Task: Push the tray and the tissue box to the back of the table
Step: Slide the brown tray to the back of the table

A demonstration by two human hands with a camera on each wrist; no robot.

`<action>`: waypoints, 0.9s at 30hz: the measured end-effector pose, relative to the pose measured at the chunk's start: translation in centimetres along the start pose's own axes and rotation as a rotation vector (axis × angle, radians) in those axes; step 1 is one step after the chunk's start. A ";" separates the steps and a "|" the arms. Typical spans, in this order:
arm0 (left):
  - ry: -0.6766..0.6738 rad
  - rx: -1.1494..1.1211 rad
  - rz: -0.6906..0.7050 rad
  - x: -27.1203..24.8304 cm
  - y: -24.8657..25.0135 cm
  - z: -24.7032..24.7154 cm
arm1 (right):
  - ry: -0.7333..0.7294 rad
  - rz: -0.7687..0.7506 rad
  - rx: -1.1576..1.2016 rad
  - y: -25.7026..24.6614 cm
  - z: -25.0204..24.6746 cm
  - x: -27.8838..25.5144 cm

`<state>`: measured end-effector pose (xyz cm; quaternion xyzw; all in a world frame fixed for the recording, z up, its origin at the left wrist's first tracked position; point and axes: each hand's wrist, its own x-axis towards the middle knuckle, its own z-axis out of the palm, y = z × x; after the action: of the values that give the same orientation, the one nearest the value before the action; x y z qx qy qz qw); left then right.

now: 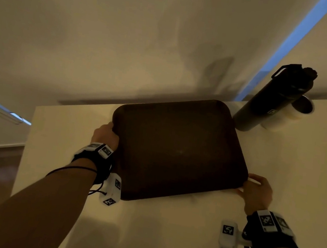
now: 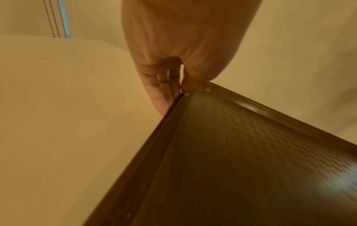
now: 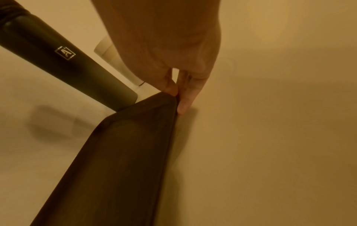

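A dark brown rectangular tray [image 1: 176, 147] lies askew on the white table [image 1: 162, 240], its far edge close to the wall. My left hand [image 1: 104, 134] pinches its left rim near the far corner, thumb on top and fingers along the outer edge [image 2: 173, 85]. My right hand [image 1: 256, 191] pinches the near right corner the same way [image 3: 179, 91]. The tray [image 2: 241, 168] has a textured floor and nothing on it. In the right wrist view the tray [image 3: 125, 152] runs up to my fingers. No tissue box is in view.
A tall black bottle [image 1: 272, 99] stands at the back right, almost touching the tray's far right corner, with a white cup [image 1: 300, 108] just behind it. The bottle [image 3: 67, 61] also shows in the right wrist view. The table's left edge drops to a wooden floor.
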<state>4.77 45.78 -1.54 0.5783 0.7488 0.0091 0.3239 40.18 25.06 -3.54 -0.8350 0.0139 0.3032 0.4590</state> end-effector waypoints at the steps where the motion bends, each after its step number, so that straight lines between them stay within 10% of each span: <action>1: 0.003 0.005 0.006 0.2 0.1 0.0 | 0.002 0.003 0.005 -0.1 0.1 0.0; 27: -0.002 0.067 0.091 1.7 1.0 -0.3 | 0.020 0.005 0.020 -0.3 0.5 -0.8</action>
<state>5.25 47.64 -1.73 0.6222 0.7213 -0.0018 0.3043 39.38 25.40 -3.06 -0.8334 0.0233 0.2958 0.4663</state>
